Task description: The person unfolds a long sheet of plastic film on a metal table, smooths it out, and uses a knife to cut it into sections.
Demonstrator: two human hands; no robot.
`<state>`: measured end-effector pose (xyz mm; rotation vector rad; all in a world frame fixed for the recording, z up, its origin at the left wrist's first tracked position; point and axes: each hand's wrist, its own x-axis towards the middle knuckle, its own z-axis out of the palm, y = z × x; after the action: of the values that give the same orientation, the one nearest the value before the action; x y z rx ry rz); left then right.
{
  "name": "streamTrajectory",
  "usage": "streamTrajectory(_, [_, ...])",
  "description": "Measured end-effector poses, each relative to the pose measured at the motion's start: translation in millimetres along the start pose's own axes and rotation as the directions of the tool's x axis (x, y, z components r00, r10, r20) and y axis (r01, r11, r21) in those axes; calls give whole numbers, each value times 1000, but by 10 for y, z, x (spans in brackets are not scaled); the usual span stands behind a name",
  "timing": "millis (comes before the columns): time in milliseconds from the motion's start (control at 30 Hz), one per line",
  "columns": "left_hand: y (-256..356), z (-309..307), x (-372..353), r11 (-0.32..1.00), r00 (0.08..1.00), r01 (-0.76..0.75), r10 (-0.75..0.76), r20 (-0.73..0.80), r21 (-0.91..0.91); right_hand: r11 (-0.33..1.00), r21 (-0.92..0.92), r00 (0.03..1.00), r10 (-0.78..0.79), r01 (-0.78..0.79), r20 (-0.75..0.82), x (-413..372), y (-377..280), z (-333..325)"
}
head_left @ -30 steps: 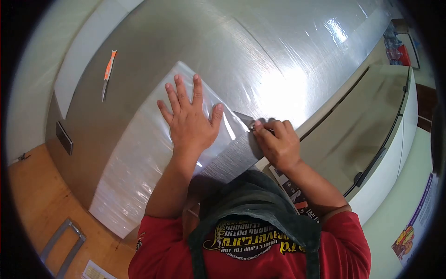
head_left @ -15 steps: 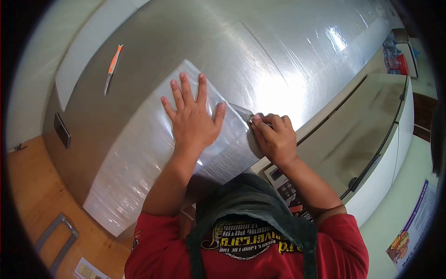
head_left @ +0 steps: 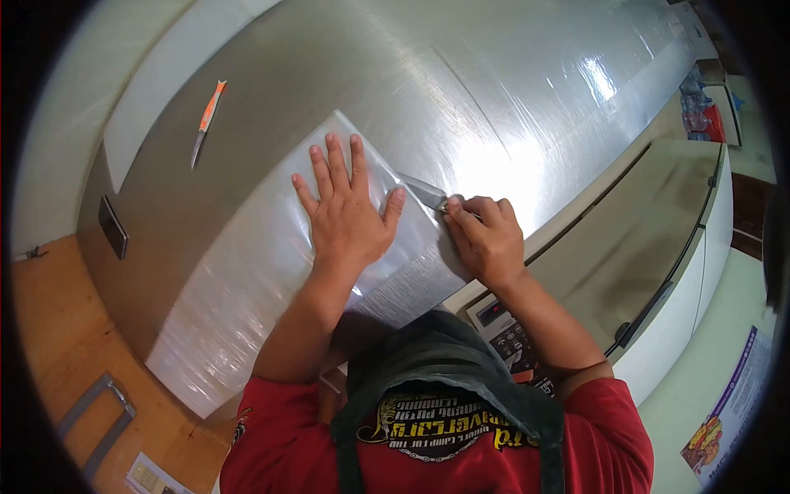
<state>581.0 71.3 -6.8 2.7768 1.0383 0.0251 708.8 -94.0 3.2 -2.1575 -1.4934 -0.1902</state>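
Observation:
My left hand (head_left: 350,221) lies flat with fingers spread on a stack of clear plastic sheets or bags (head_left: 247,272), pressing near its far corner. At the stack's right edge, my right hand (head_left: 491,247) is closed round the handle of a knife (head_left: 424,193). The knife's broad grey blade points up and left, its tip right at the plastic's edge beside my left thumb. Most of the handle is hidden in my fingers. The stack rests on a shiny metal table (head_left: 329,66).
A second knife with an orange handle (head_left: 209,115) lies on the table at the left. Nearby is a flat dark rectangular item (head_left: 113,227). To the right stands a low cabinet (head_left: 625,222), and a box (head_left: 717,115) with bottles sits at the far right.
The knife has turned slightly, so more of its blade's flat side shows along the plastic's edge. My left hand stays pressed on the stack. The whole view has shifted a little.

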Motion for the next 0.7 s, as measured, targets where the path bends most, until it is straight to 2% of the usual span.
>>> streamTrajectory(700, [0, -43, 25, 1000, 999, 14, -14, 40, -9, 999, 45, 1000, -4, 5, -14, 316, -16, 152])
